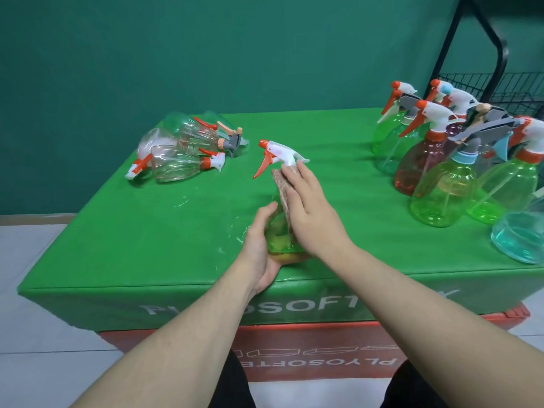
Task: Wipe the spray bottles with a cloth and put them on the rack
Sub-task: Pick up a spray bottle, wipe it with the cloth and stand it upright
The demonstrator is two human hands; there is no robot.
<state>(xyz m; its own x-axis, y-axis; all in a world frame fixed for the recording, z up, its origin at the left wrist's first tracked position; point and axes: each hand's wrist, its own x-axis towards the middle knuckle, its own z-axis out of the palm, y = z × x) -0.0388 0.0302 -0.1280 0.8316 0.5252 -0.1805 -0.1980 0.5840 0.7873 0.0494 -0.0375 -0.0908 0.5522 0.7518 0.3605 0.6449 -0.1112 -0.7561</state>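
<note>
Two bare forearms reach from the bottom edge toward the middle of the counter [147,245], which is covered in green. Between them, near the front edge, stands a green spray bottle [278,241] with a white head and an orange trigger that points to 9 o'clock. The left hand [260,245] holds the bottle low on its body and under its base, the fingers [290,259] curled round it. The right hand [309,207] lies flat on the bottle's 3 o'clock side, its fingers straight and close together, and presses a brownish cloth [282,192] against the neck and the body. The fingertips reach up to the white head.

At 10 o'clock from the bottle, well apart from it, a pile of clear bottles [179,151] lies on its side on the counter, with orange, white and grey heads. At 2 o'clock to 3 o'clock a group of upright bottles [441,184] stands close together: green ones, a reddish one and, at the right edge, a pale blue one. Behind this group, at the upper right corner, a black rack [500,63] with a wire basket stands against the dark green wall [206,54]. Below the green cover there is a red box [309,346] with white letters.
</note>
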